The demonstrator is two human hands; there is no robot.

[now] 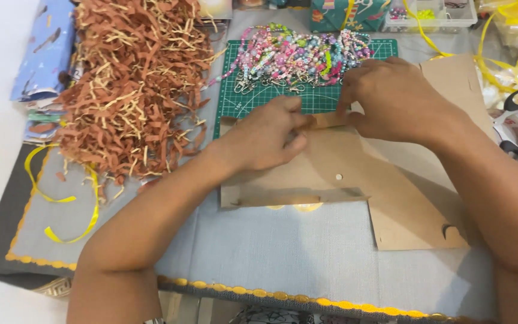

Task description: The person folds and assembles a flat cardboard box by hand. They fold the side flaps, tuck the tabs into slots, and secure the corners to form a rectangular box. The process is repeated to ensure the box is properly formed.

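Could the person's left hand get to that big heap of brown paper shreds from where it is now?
Probably yes. The left hand rests on the flat brown cardboard piece, and the brown paper shreds lie just to its left on the grey table cover. Nothing stands between them, though the hand would have to let go of the cardboard.

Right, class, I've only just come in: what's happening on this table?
A person is working a flat brown cardboard piece with both bare hands. The left hand and the right hand pinch and press its upper edge, beside a green cutting mat. A heap of colourful beaded chains lies on the mat, brown shredded paper is piled to the left, and yellow ribbon trails over the grey cloth.
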